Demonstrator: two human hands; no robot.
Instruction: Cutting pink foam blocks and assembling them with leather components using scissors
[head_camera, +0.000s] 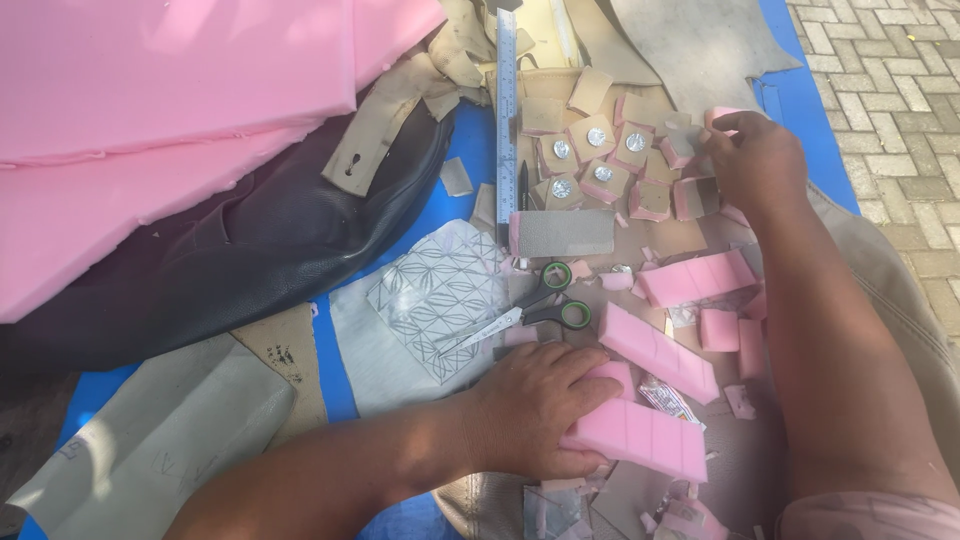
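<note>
My left hand (535, 405) lies low in the middle, its fingers closed over the end of a scored pink foam strip (655, 440). My right hand (755, 160) reaches to the upper right and pinches a small pink foam piece (722, 114) among several foam-and-beige squares, some with round silver discs (597, 136) on top. Two more scored pink foam strips (660, 350) (700, 277) lie between my hands.
Scissors (530, 312) with green-lined handles lie left of the strips, beside a patterned grey sheet (440, 290). A metal ruler (506, 110) runs upward. Big pink foam slabs (170, 110) and dark leather (250, 250) fill the left. Blue mat (810, 100) borders paving bricks (890, 120).
</note>
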